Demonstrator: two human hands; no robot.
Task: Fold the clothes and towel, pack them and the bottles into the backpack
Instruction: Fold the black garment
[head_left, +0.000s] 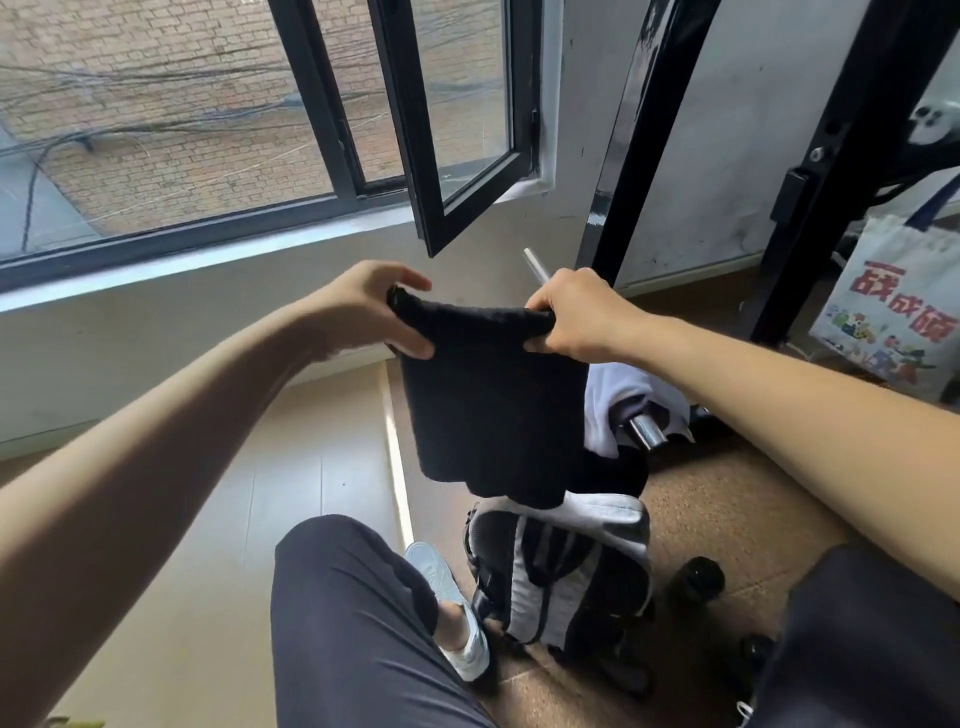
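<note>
I hold a folded black cloth (493, 405) up in the air by its top edge. My left hand (371, 306) pinches the top left corner and my right hand (576, 317) grips the top right corner. The cloth hangs down over a grey and black backpack (571, 577) standing on the floor between my legs. Behind the cloth lies a white garment (623, 395) with a metal bottle (647, 431) on it. A dark bottle (696, 579) lies on the floor right of the backpack.
An open black window sash (441, 130) juts into the room ahead. A black metal frame (623, 156) stands to the right, with a printed tote bag (893, 306) beyond it. My knees and a white shoe (452, 608) are at the bottom.
</note>
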